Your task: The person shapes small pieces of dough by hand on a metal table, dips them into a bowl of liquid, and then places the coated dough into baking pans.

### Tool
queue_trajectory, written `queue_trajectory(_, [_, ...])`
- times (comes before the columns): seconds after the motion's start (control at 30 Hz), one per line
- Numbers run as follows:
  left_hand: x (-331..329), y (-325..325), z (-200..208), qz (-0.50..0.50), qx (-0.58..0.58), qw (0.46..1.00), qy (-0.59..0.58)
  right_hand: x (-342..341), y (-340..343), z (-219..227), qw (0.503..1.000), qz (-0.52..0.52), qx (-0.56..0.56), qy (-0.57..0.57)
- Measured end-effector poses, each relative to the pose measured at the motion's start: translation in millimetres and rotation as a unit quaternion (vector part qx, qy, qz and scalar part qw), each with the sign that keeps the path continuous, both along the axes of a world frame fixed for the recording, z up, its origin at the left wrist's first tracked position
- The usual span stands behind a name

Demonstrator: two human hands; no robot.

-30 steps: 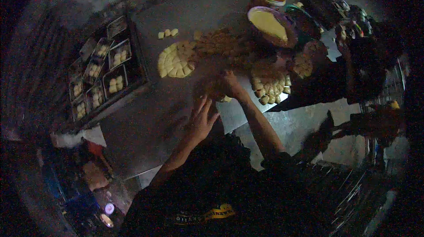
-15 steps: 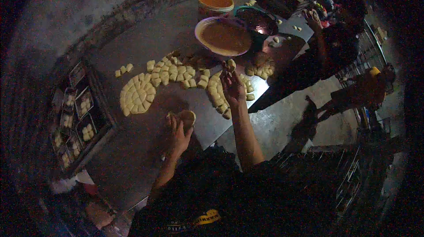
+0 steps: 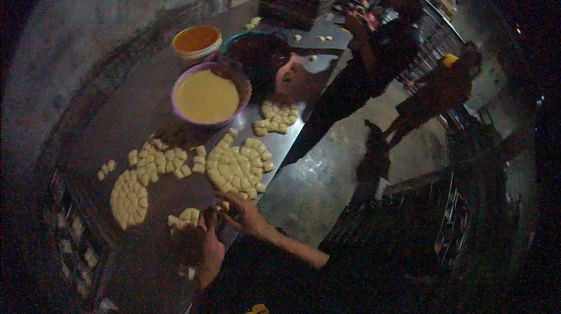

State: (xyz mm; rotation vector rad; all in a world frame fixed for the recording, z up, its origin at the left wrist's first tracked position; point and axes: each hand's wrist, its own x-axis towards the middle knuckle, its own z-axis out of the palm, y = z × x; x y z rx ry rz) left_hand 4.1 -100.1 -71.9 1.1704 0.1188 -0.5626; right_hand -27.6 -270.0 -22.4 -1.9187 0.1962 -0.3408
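My two hands meet low over the table, close to its near edge. My right hand (image 3: 245, 214) has its fingers bent together around a small pale dough piece (image 3: 225, 204). Beside it, my left hand (image 3: 211, 247) has curled fingers in shadow; what they hold I cannot make out. A small clump of dough pieces (image 3: 186, 218) lies just left of the hands. Beyond them spreads a large cluster of cut dough (image 3: 236, 168). To the left are a looser group of dough pieces (image 3: 155, 161) and a rounded, scored dough slab (image 3: 129, 199).
A purple-rimmed basin (image 3: 207, 96) of pale yellow mixture, an orange-topped bucket (image 3: 197, 42) and a dark green-rimmed basin (image 3: 254, 51) stand farther back. Baking trays (image 3: 76, 244) line the left edge. One person (image 3: 385, 39) stands at the table's far right, another (image 3: 444, 89) beyond.
My view has swung right. My right hand has come down from near the basin, with a dough piece, to beside my left hand. The hands were apart before.
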Motion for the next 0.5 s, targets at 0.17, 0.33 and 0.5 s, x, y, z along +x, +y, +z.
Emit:
queue_trajectory(0.17, [-8,-59,51,-0.084,0.122,0.966,-0.210,-21,-38,-8,0.988,-0.049,-0.142,-0.027])
queue_trajectory(0.33, [9,-104,38,-0.091,0.084,0.991,-0.055,-37,-79,25,0.999,-0.028,0.019,-0.029])
queue_trajectory(0.5, [23,-124,58,-0.119,0.143,0.834,-0.519,-29,-115,48,1.000,-0.011,-0.023,-0.010])
